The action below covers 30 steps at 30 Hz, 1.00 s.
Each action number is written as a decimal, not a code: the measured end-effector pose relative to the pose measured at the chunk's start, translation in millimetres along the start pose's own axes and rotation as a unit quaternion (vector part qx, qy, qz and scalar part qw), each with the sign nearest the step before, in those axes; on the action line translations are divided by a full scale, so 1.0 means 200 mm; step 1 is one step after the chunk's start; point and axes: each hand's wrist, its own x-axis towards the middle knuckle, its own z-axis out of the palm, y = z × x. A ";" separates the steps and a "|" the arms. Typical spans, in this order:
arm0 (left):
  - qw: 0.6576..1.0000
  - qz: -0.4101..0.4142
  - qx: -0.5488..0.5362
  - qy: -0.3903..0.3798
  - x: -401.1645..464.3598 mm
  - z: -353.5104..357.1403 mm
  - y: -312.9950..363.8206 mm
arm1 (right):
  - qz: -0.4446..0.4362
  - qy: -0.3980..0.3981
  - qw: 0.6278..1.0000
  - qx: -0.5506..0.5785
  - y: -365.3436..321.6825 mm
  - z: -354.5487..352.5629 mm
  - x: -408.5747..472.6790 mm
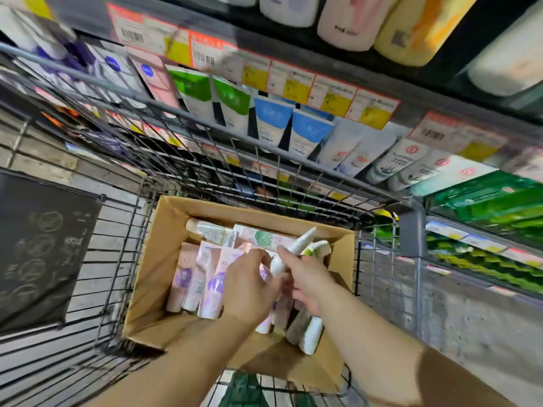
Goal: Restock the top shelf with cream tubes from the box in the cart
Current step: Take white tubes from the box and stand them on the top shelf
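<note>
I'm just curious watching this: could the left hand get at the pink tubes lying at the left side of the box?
Probably yes. The left hand hovers inside the open cardboard box, right beside the pink tubes, and nothing covers them. The right hand holding a white tube is off to the other side.

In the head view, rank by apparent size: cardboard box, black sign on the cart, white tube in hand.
1. Cardboard box
2. Black sign, close to the box; wide-angle distortion makes this unsure
3. White tube, clearly smallest
</note>
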 end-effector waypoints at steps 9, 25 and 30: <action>0.973 -0.030 0.011 -0.228 0.25 0.16 -0.13 | 0.023 0.011 1.000 -0.014 0.07 -0.25 0.03; 0.903 0.087 0.356 -0.226 0.36 0.29 0.02 | -0.056 -0.010 0.998 -0.012 0.11 -0.32 0.05; 0.937 -0.056 0.105 -0.330 0.29 0.05 -0.06 | -0.070 -0.030 0.995 -0.062 0.06 -0.29 -0.05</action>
